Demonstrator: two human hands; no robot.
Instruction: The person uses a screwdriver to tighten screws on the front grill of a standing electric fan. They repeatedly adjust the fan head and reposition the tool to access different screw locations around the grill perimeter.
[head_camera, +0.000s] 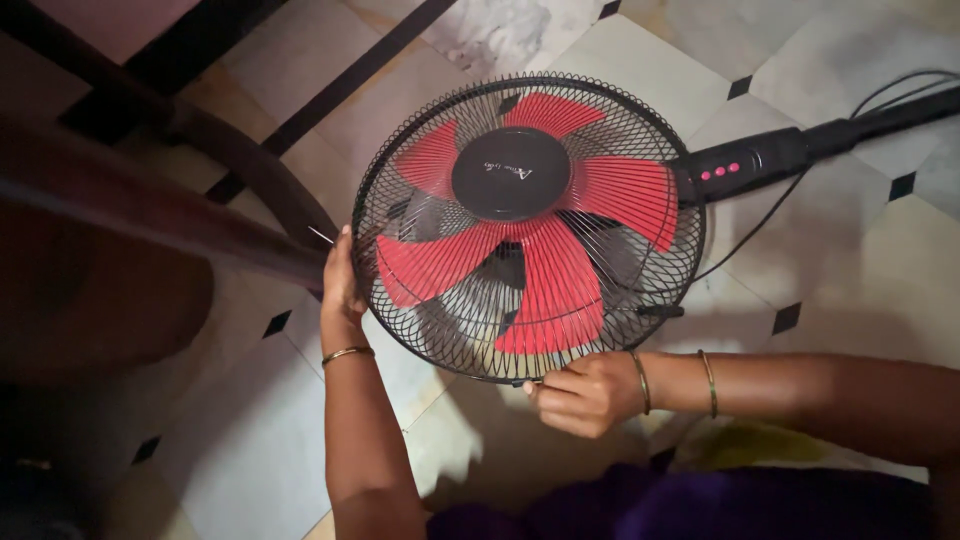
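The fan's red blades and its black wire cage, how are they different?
The red blades are broad, flat and solid, while the black wire cage is made of thin wires with gaps you can see through. The blades sit inside; the cage wraps around them. The left hand and right hand touch only the cage's rim, not the blades. Both spread out from the fan's black centre cap.

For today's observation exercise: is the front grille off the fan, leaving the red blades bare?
No: the black grille covers the red blades, and both hands, left hand and right hand, grip its rim.
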